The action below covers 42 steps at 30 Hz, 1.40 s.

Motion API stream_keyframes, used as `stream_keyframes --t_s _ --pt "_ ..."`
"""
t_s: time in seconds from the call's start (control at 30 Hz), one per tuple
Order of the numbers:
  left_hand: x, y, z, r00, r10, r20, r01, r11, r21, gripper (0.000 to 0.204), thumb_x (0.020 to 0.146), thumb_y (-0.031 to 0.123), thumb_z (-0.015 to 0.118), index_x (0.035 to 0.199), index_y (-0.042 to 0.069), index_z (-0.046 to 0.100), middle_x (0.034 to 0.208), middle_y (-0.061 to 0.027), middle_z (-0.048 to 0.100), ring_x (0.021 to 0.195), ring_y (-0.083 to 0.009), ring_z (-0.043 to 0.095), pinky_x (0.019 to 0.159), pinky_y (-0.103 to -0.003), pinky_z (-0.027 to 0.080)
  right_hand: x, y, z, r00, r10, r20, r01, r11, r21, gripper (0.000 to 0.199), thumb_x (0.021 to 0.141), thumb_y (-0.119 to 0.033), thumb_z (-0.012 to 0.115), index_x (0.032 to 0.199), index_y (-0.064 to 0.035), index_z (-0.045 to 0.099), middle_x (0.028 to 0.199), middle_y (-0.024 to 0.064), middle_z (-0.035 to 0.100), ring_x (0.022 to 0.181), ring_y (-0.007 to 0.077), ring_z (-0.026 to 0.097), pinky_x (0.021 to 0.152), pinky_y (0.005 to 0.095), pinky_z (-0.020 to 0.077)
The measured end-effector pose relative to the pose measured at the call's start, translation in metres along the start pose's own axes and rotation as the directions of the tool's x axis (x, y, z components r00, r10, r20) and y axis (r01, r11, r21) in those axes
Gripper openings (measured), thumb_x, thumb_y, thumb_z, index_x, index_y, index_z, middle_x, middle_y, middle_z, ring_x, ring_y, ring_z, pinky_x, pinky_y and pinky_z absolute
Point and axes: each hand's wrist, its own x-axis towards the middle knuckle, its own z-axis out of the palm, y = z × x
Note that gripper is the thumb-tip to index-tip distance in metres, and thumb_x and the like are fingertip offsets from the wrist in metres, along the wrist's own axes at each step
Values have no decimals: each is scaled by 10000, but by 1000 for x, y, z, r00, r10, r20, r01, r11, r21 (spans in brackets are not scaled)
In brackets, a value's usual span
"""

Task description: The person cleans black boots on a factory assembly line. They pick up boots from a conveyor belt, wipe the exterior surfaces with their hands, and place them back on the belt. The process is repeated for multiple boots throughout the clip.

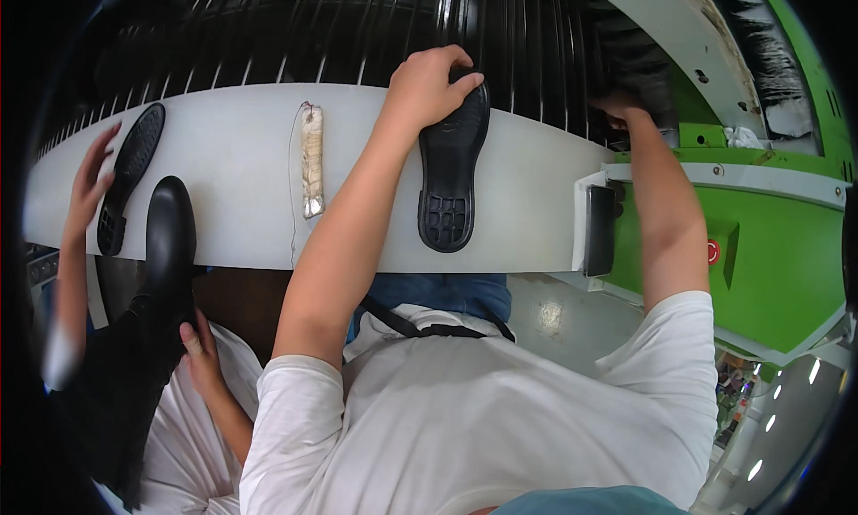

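My left hand (432,84) grips the toe end of a black shoe sole (449,184), which lies tread up on the white ledge (232,148). My right hand (617,105) reaches to the far right onto the black slatted conveyor (357,23), against a dark shoe-like object (642,72). Its fingers are mostly hidden, so I cannot tell whether it has hold of the object.
A co-worker at the left has one hand (89,180) on another black sole (130,175) and the other hand (201,345) on a black boot (170,247). A pale wrapped roll with string (311,157) lies on the ledge. A green machine housing (769,247) with a black box (599,231) stands at the right.
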Motion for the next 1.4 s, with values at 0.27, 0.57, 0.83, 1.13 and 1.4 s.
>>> stream_keyframes --t_s 0.27,0.57,0.83,1.13,1.4 --pt "6 5 -1 990 -125 68 127 992 -23 313 962 411 836 1149 161 851 1089 -132 851 1061 -343 810 913 -471 632 21 41 18 971 -30 -238 -50 945 -323 826 1041 -747 537 1450 -58 741 1269 214 800 1126 348 791 1034 488 582" --pt "2 1 2 994 -109 20 110 993 -32 281 947 409 841 1101 174 855 1062 -104 848 1050 -348 799 909 -491 627 -17 -2 -1 939 24 -344 -150 926 -345 1025 943 -913 496 1570 -122 678 1561 184 694 1422 371 685 1202 487 510" --pt "-2 -2 1 988 -147 37 146 989 21 284 961 412 833 1148 200 858 1106 -87 850 1098 -320 797 968 -478 627 30 3 8 999 -18 -31 7 947 -321 848 943 -772 650 1381 -58 783 1303 260 803 1163 413 806 1044 516 593" --pt "-6 6 -2 994 -111 -3 111 994 24 291 977 418 801 1202 242 856 1141 -49 855 1117 -318 789 993 -482 618 15 -48 -69 807 -349 -477 388 921 -18 522 1116 -494 565 1255 -61 822 1106 164 829 1008 343 789 913 491 584" --pt "-2 1 1 999 -37 -40 39 997 68 785 770 606 952 1410 190 768 1265 -111 774 1189 -306 759 1004 -455 609 -221 -96 -61 844 -318 -432 533 410 740 370 1099 -320 666 1241 -9 807 1125 23 796 1007 106 705 892 288 548"
